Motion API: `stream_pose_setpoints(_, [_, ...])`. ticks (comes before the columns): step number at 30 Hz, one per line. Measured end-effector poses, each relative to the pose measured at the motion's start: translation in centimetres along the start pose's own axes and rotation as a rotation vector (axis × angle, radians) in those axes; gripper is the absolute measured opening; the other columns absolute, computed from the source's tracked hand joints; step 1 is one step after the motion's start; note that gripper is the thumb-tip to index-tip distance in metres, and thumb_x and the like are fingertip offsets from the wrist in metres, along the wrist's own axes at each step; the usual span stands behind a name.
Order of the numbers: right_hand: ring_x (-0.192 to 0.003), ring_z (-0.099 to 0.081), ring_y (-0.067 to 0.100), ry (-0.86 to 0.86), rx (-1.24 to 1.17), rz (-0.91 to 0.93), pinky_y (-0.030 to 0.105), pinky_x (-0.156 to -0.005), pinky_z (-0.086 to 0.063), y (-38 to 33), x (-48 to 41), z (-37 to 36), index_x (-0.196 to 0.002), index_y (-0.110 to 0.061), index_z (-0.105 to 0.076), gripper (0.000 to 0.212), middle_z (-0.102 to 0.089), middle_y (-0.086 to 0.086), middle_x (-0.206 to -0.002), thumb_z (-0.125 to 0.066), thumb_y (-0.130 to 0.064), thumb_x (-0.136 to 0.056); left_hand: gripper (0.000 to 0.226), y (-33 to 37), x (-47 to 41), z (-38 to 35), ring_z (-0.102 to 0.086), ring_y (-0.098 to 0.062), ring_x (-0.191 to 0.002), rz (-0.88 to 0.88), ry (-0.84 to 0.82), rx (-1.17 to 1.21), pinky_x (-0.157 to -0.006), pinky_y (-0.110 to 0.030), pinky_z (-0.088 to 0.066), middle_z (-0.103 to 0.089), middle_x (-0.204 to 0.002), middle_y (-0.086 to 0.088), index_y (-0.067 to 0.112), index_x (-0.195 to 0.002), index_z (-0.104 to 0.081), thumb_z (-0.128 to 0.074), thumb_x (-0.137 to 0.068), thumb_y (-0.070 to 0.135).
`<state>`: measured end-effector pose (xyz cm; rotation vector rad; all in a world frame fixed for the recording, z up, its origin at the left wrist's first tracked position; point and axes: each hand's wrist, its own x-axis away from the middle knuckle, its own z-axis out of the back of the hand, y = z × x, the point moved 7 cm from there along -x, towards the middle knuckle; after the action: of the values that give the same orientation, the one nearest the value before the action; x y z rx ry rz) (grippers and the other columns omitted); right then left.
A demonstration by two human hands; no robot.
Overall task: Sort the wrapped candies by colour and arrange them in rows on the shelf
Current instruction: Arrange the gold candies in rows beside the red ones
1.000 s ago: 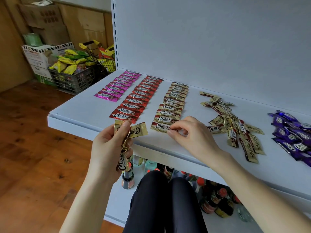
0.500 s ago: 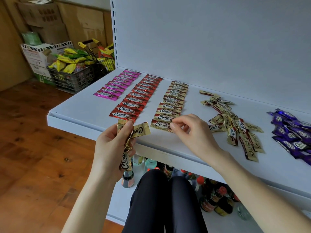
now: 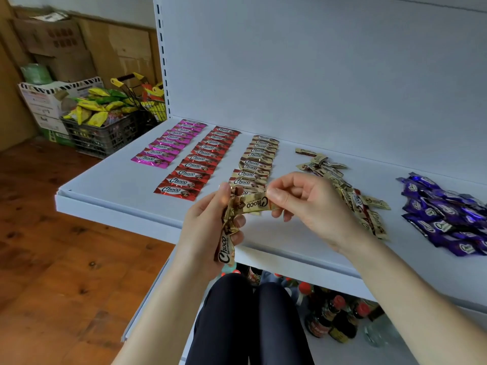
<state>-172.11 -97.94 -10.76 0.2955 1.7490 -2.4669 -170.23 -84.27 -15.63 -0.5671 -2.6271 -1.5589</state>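
- Over the shelf's (image 3: 110, 188) front edge, head view: gripping a bunch of gold candies (image 3: 227, 241) in the left hand (image 3: 205, 233), fingers curled round it.
- Pinching one gold candy (image 3: 254, 204) by its end with the right hand (image 3: 311, 206), other end at the left thumb.
- Likely mid-step: drawing a single piece free for the gold row (image 3: 257, 162).
- Next, probably: lay it flat at the row's near end, parallel to the red row (image 3: 197, 164); loose gold pile (image 3: 361, 204) and purple pile (image 3: 442, 219) not yet sorted.
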Motion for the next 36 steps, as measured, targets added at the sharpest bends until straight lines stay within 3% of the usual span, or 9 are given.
stream_pose_setpoints(5, [-0.060,-0.067,0.011,0.073,-0.142,-0.055,0.019,-0.055,-0.051,0.2,0.3,2.5,-0.081,-0.011,-0.059,0.011,-0.064,0.000,-0.063,-0.054,-0.005,-0.089,0.027,0.1,-0.8,-2.1,-0.046,-0.007,-0.045,-0.011,-0.038,-0.030,-0.036,-0.017,-0.031,-0.061,-0.066,-0.005,0.008,-0.084,-0.062,-0.049,-0.094,0.029])
stream_pose_setpoints(9, [-0.084,-0.068,0.018,0.095,-0.129,-0.026,0.036,-0.079,-0.053,-0.1,0.5,4.3,-0.081,-0.017,-0.062,0.003,-0.071,-0.005,-0.078,-0.062,-0.015,-0.083,0.028,-0.3,-1.7,-4.2,-0.041,-0.008,-0.044,0.058,-0.166,-0.063,-0.035,-0.015,-0.029,-0.057,-0.068,-0.005,0.009,-0.092,-0.059,-0.049,-0.092,0.035])
stream_pose_setpoints(10, [-0.085,-0.066,0.016,0.095,-0.129,0.000,0.034,-0.080,-0.052,-0.3,0.6,4.8,-0.079,-0.016,-0.063,0.003,-0.071,-0.007,-0.083,-0.065,-0.015,-0.079,0.026,-0.3,-1.9,-4.7,-0.041,-0.008,-0.044,0.077,-0.211,-0.054,-0.035,-0.015,-0.029,-0.056,-0.068,-0.004,0.010,-0.096,-0.058,-0.051,-0.090,0.034])
stream_pose_setpoints(14, [-0.075,-0.061,0.008,0.103,-0.077,0.093,0.019,-0.064,-0.052,-1.1,1.0,5.9,-0.072,-0.010,-0.064,0.023,-0.065,-0.004,-0.093,-0.063,0.012,-0.077,0.022,-0.1,-2.5,-6.1,-0.040,-0.006,-0.045,0.074,-0.263,-0.005,-0.034,-0.013,-0.028,-0.057,-0.067,-0.002,0.008,-0.099,-0.060,-0.053,-0.086,0.024])
stream_pose_setpoints(17, [-0.071,-0.061,0.002,0.124,-0.050,0.134,0.016,-0.064,-0.051,-1.1,1.2,6.6,-0.079,-0.010,-0.062,0.030,-0.062,0.002,-0.097,-0.057,0.019,-0.077,0.011,-0.2,-2.9,-6.5,-0.042,-0.007,-0.044,0.057,-0.177,-0.029,-0.035,-0.014,-0.028,-0.063,-0.068,-0.006,0.004,-0.088,-0.063,-0.054,-0.089,0.010])
stream_pose_setpoints(22, [-0.079,-0.065,0.015,0.163,-0.123,0.026,0.030,-0.075,-0.055,0.2,0.7,8.1,-0.096,-0.012,-0.059,0.027,-0.066,0.010,-0.095,-0.062,0.009,-0.079,0.012,-0.3,-3.5,-7.2,-0.044,-0.006,-0.041,0.017,-0.126,-0.075,-0.034,-0.014,-0.030,-0.068,-0.067,-0.006,0.003,-0.084,-0.065,-0.055,-0.089,0.004])
stream_pose_setpoints(26, [-0.068,-0.067,0.011,0.177,-0.119,-0.043,0.022,-0.067,-0.056,1.0,-0.3,8.7,-0.095,-0.014,-0.059,0.023,-0.066,0.004,-0.076,-0.060,0.006,-0.082,0.012,-0.4,-4.5,-7.7,-0.045,-0.007,-0.042,0.020,-0.107,-0.093,-0.034,-0.015,-0.031,-0.068,-0.072,-0.009,0.004,-0.085,-0.066,-0.055,-0.090,0.009])
stream_pose_setpoints(32, [-0.085,-0.063,0.021,0.204,-0.405,-0.165,0.025,-0.075,-0.057,3.2,-4.2,10.2,-0.091,-0.011,-0.061,0.022,-0.058,0.013,-0.093,-0.047,0.006,-0.090,0.020,-0.2,-7.2,-8.1,-0.044,-0.006,-0.041,0.163,-0.069,0.041,-0.035,-0.010,-0.030,-0.061,-0.066,-0.004,0.009,-0.089,-0.060,-0.046,-0.097,0.021])
stream_pose_setpoints(36, [-0.074,-0.060,0.015,0.274,-0.336,-0.202,0.016,-0.063,-0.054,4.7,-8.3,11.1,-0.103,0.001,-0.057,0.018,-0.056,0.008,-0.084,-0.048,0.009,-0.090,0.023,0.3,-9.0,-8.7,-0.043,-0.004,-0.039,0.206,-0.070,0.128,-0.034,-0.009,-0.028,-0.056,-0.067,-0.001,0.012,-0.082,-0.055,-0.041,-0.098,0.017])
